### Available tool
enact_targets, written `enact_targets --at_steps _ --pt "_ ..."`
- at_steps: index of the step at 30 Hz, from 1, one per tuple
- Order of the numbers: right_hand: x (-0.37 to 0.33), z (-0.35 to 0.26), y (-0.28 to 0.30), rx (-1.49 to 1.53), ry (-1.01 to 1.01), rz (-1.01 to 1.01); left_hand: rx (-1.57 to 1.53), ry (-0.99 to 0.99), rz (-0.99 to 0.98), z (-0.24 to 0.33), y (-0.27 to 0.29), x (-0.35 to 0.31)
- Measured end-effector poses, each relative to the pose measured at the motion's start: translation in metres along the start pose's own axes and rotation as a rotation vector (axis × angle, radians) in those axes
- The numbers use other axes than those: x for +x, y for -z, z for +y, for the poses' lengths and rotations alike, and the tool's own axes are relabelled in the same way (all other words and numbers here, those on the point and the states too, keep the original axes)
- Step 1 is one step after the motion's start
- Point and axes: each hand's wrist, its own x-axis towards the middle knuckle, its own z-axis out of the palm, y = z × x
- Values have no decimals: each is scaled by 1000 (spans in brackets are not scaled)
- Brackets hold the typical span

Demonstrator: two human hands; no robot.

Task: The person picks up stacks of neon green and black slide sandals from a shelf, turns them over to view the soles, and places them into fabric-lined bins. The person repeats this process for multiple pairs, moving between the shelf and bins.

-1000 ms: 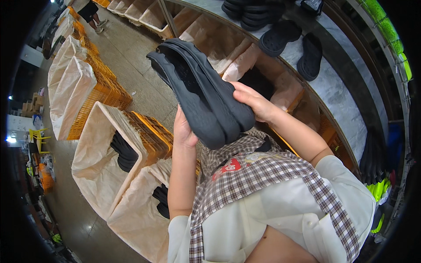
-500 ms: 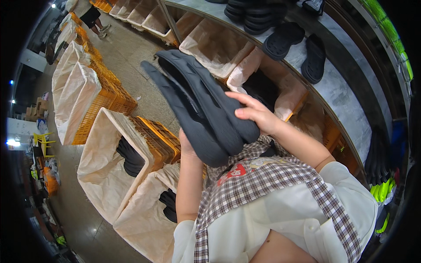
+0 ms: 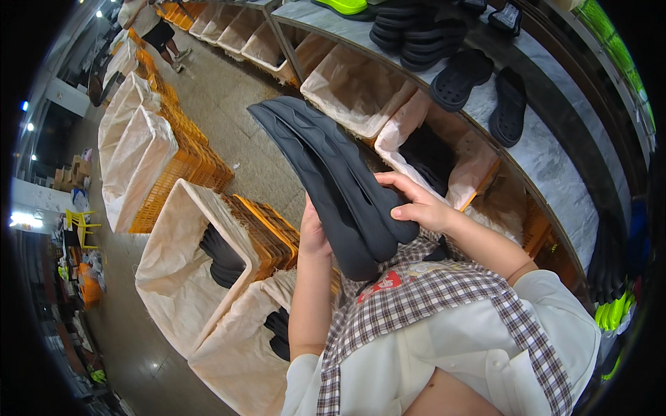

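Observation:
Between my two hands is a bundle of black foam shoes (image 3: 326,182), pressed side by side with their far ends pointing away to the upper left. My left hand (image 3: 313,232) is closed against their left side, its fingers mostly hidden underneath. On the right side, my right hand (image 3: 420,206) grips near the close end, with thumb and forefinger showing. The shoes are held in the air before my checked apron (image 3: 444,295). How many are in the bundle I cannot tell.
Cloth-lined crates (image 3: 184,277) with black shoes inside stand at the left, and more lined crates (image 3: 357,90) sit under the worktop. On the marble worktop (image 3: 548,149) lie black clogs (image 3: 461,80). A person (image 3: 156,31) stands at the far upper left.
The far ends of the shoes, spread apart before, are now together. The whole view has shifted slightly, placing the surroundings lower and to the right.

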Motion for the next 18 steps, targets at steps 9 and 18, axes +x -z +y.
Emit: enact_targets --at_steps 9,18 --pt "-10 -2 -9 -296 167 270 362 -183 33 -7 -44 11" --pt "-29 -21 37 37 -12 656 854 -66 26 -58 -121 47"
